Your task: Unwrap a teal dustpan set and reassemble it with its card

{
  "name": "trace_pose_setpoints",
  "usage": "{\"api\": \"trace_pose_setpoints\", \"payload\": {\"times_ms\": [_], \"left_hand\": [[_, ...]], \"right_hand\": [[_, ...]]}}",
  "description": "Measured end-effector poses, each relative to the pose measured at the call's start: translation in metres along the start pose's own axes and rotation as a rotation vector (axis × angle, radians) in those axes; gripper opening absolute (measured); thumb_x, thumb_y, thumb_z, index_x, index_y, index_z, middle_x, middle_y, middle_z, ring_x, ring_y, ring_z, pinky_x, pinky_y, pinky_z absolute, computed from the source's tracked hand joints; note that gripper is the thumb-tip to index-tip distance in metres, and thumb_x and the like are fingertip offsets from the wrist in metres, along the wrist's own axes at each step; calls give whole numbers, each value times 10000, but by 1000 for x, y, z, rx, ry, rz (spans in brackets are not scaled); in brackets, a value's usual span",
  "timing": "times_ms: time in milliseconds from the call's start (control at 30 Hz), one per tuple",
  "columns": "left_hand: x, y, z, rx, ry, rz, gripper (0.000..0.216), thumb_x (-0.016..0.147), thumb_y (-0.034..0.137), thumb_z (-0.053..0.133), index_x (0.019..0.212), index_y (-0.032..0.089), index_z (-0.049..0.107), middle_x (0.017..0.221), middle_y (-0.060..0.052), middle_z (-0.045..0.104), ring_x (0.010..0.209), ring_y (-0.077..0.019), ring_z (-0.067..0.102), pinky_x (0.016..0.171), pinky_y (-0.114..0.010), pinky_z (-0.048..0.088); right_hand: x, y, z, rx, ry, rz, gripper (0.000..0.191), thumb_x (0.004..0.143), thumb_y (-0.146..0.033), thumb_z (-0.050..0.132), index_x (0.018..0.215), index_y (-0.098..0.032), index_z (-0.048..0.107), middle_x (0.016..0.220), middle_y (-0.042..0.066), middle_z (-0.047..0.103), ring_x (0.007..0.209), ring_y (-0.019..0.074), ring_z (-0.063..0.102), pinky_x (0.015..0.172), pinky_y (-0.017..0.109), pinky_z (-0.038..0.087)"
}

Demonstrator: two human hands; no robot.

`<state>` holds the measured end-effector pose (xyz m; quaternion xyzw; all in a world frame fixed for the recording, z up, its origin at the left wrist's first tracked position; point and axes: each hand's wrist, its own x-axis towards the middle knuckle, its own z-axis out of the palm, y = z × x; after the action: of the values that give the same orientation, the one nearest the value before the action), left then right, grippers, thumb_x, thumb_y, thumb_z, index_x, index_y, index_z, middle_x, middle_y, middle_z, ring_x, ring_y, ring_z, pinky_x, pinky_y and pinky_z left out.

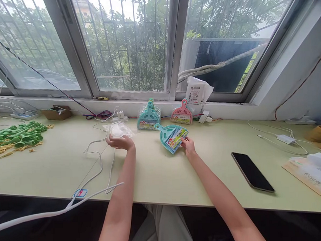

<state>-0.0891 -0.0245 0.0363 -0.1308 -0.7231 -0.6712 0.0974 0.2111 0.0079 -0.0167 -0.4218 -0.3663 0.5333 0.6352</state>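
Observation:
My right hand [188, 146] grips the lower right edge of a teal mini dustpan and brush set [172, 137] with a printed label. The set is tilted, its handle pointing up and left. My left hand [121, 143] is bent at the wrist, its fingers curled at the near edge of some clear plastic bags [118, 129]; the fingertips are partly hidden. Behind the held set, several bagged teal dustpan sets [148, 117] stand upright in a row against the sill. A pink dustpan set [182, 114] leans to their right.
Green plastic pieces [24, 134] lie in a heap at the far left near a small cardboard box [57, 113]. White cables [100, 161] cross the table's left half. At the right are a black phone [252, 171] and a tissue pack [310, 175]. A white package [197, 91] stands on the sill.

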Motion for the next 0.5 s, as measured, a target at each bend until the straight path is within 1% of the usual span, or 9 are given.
{"api": "trace_pose_setpoints", "payload": {"times_ms": [67, 133, 167, 233, 300, 333, 367, 433, 500], "left_hand": [[-15, 10, -4, -52, -96, 153, 559, 754, 50, 447, 1283, 193, 335, 1476, -159, 182, 1393, -296, 163, 1091, -485, 217], [-32, 16, -2, -192, -362, 245, 446, 821, 129, 440, 1253, 217, 372, 1453, -134, 238, 1383, -259, 212, 1073, -404, 287], [-42, 17, 0, -294, -528, 220, 399, 850, 191, 442, 1243, 234, 381, 1436, -126, 273, 1351, -241, 287, 1028, -359, 354], [-64, 15, 7, -455, -803, -20, 391, 880, 327, 440, 1255, 251, 360, 1389, -126, 347, 1227, -217, 452, 886, -308, 466], [-84, 10, 13, -458, -1207, -284, 395, 882, 440, 419, 1211, 222, 415, 1253, -139, 495, 1052, -227, 572, 754, -320, 513], [-92, 6, 15, -433, -1399, -322, 414, 865, 485, 440, 1169, 204, 459, 1159, -135, 564, 967, -230, 602, 714, -321, 517], [-98, 3, 16, -429, -1507, -309, 416, 841, 492, 488, 1136, 198, 490, 1087, -118, 604, 909, -222, 614, 688, -306, 513], [-104, -2, 17, -391, -1548, -246, 398, 798, 474, 567, 1080, 197, 522, 951, -80, 641, 804, -199, 615, 638, -276, 495], [-102, -6, 19, -324, -1464, -211, 365, 786, 457, 585, 1039, 200, 533, 819, -40, 629, 695, -173, 594, 584, -257, 466]], "right_hand": [[0, 1, 0, -21, -3, -2, 226, 671, -261, 712, 848, -199, 587, 888, 52, 702, 788, 204, 687, 696, 330, 607], [0, 2, 0, -36, -13, -6, 234, 673, -274, 710, 857, -198, 589, 905, 56, 700, 795, 205, 687, 692, 329, 608], [-1, 2, 0, -38, -23, -9, 238, 674, -279, 711, 862, -197, 590, 911, 56, 698, 795, 203, 687, 694, 327, 608], [-2, 1, 2, -32, -56, -9, 246, 677, -285, 714, 872, -194, 595, 923, 54, 696, 787, 192, 686, 705, 319, 605], [-3, 0, 4, -19, -100, 0, 245, 684, -278, 714, 884, -192, 601, 946, 52, 695, 788, 179, 686, 721, 304, 599], [-4, 0, 5, -15, -122, 13, 240, 691, -268, 709, 892, -191, 603, 956, 51, 696, 790, 173, 686, 724, 295, 596], [-4, -1, 7, -15, -138, 31, 226, 704, -256, 697, 900, -191, 605, 961, 49, 697, 789, 167, 687, 720, 286, 593], [-4, -3, 9, -35, -143, 82, 161, 756, -243, 643, 902, -187, 604, 936, 48, 704, 766, 156, 687, 687, 272, 589], [-3, -4, 10, -100, -147, 148, 101, 819, -250, 566, 881, -178, 601, 863, 52, 712, 697, 154, 685, 622, 272, 583]]}}
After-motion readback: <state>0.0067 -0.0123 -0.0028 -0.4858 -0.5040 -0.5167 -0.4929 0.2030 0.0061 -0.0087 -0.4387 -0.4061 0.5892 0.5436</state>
